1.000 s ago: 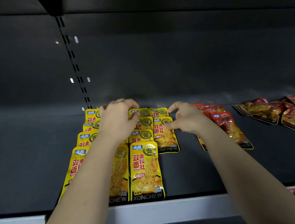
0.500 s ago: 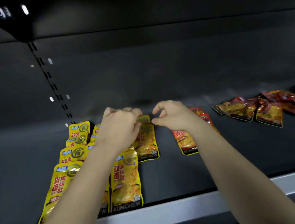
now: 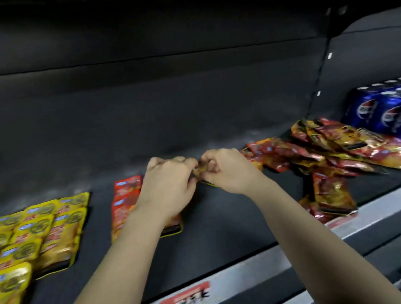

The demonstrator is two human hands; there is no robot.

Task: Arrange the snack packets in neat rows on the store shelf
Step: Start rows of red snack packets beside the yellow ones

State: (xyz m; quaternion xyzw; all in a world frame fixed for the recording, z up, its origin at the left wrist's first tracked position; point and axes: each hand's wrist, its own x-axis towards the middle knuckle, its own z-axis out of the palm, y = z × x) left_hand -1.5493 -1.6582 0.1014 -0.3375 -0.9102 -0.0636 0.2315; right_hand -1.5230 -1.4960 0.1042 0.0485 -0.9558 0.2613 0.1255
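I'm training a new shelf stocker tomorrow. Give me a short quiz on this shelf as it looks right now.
1. True or false: the yellow packets lie to the right of the blue cans.
2. The untidy heap of red-gold packets lies: A) left of the yellow packets; B) between the right hand and the cans; C) behind the cans.
3. Fill in: the row of packets partly under the left hand is coloured ___.

Key: 1 false; 2 B; 3 red.
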